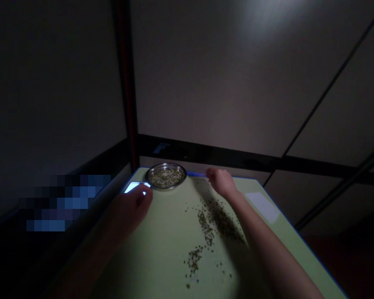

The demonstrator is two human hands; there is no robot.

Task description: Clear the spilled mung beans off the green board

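My left hand [129, 209] is at the left edge of the table, its fingers curled and mostly in shadow. Just beyond the fingertips glows a bright white screen [135, 187], likely a phone, partly covered by the hand; whether I grip it is unclear. A round steel bowl [147, 179] holding small green and pale grains [166, 178] stands at the back left corner. Over the table's far side, my right hand [221, 181] is closed and slightly blurred. A blue streak shows beside its fingertips. Small dark green grains [205, 226] lie scattered beneath and left of my right forearm.
The pale green table [165, 241] has a blue edge and stands close to panelled walls [205, 83] meeting in a corner. A white sheet [263, 206] lies near its right edge. The room is dark, and a pixelated patch [71, 203] covers something at the left.
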